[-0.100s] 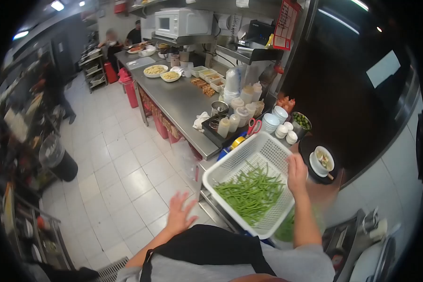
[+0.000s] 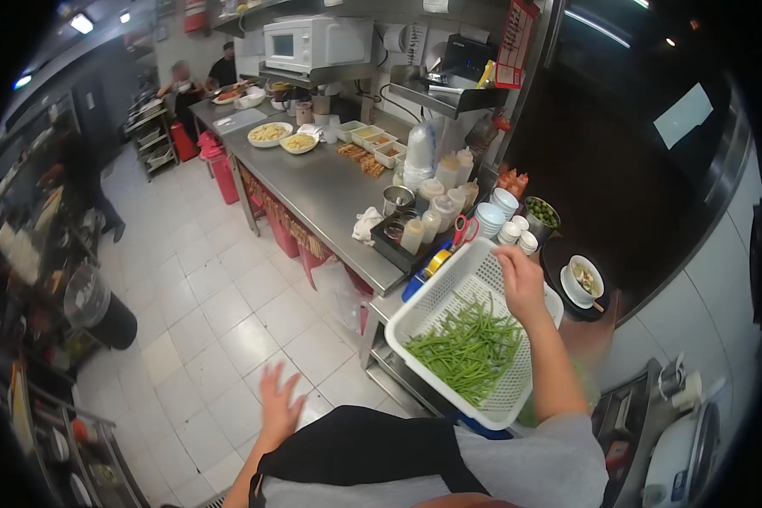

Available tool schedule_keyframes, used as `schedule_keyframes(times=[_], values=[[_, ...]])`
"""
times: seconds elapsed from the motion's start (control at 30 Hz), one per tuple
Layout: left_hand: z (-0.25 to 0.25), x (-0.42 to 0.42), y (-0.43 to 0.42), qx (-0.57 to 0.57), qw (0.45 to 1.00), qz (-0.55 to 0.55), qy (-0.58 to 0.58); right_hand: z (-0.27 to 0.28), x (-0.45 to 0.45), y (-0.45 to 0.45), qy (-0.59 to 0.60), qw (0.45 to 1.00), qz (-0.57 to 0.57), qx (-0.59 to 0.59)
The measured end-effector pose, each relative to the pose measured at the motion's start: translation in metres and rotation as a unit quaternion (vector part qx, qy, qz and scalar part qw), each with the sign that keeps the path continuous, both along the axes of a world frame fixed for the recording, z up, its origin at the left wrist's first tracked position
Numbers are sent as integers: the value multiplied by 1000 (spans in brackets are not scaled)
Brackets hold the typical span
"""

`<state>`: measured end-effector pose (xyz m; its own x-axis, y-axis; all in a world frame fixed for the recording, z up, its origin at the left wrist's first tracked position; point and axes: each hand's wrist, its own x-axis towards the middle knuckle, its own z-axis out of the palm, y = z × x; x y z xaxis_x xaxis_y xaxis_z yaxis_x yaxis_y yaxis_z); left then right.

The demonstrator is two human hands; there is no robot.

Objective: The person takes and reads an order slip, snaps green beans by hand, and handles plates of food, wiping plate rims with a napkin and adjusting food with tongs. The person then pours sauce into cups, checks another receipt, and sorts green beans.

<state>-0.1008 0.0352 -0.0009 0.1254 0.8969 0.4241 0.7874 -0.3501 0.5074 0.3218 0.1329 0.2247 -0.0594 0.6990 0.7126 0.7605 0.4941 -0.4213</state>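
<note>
A white perforated plastic basket (image 2: pixel 405 328) sits tilted in front of me at the counter's near end, holding a heap of long green beans (image 2: pixel 470 347). My right hand (image 2: pixel 523 281) is at the basket's far right rim, fingers curled over it; the fingertips are partly hidden. Off to the left, my left hand (image 2: pixel 279 396) hangs over the tiled floor with fingers spread, touching nothing. Under the basket's right side, a clear bag or wrap is partly visible.
Sauce bottles (image 2: pixel 430 222), red scissors (image 2: pixel 463 229) and stacked bowls (image 2: pixel 488 220) stand beyond the basket. A soup bowl (image 2: pixel 581 281) on a dark tray is to the right. A black bin (image 2: pixel 110 322) stands left. Other people are farther back.
The basket has shifted slightly right. My right hand has moved up and left along its rim, fingers more curled. My left hand has swung left and down, away from the basket.
</note>
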Motion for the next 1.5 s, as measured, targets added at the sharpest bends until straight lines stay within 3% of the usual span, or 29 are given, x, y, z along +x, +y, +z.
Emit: schedule_keyframes(times=[0.17,0.23,0.3,0.37,0.57,0.67,0.73,0.83,0.93,1.0,1.1,1.2,1.23,1.27,1.33,1.43,1.5], values=[[-2,-171,0,-53,985,162,13,72,-86,102,-116,985,15,128],[-1,-204,13,-68,978,198,0,98,-99,149,-29,994,13,101],[13,-220,41,-88,968,232,-25,128,-99,200,-32,991,-11,132],[24,-230,80,-88,971,220,-22,156,-97,255,30,990,-23,134],[51,-249,234,-47,986,160,-20,237,-57,423,-48,936,-204,281],[62,-267,318,-42,983,178,-25,284,-30,499,-8,917,-330,223],[64,-283,379,-42,980,190,-36,303,-3,561,167,935,-237,205],[59,-309,455,-48,978,197,-57,322,10,641,149,895,-360,218],[67,-335,523,-47,978,194,-65,323,35,705,185,880,-404,166],[65,-346,560,-42,977,200,-60,331,48,734,145,868,-464,96],[70,-351,610,-64,981,175,-56,341,74,777,91,882,-463,5],[80,-340,666,-56,986,143,-65,347,48,797,-41,824,-566,-8],[87,-336,688,-46,989,123,-71,347,55,800,141,841,-514,88],[94,-334,711,-35,991,103,-77,346,59,801,316,822,-439,180],[107,-329,759,-14,994,29,-108,334,43,769,398,849,-167,304],[142,-305,814,-75,963,-101,-237,313,-4,730,383,911,-25,154],[161,-282,845,-172,889,-228,-358,284,-56,708,325,944,41,48]])
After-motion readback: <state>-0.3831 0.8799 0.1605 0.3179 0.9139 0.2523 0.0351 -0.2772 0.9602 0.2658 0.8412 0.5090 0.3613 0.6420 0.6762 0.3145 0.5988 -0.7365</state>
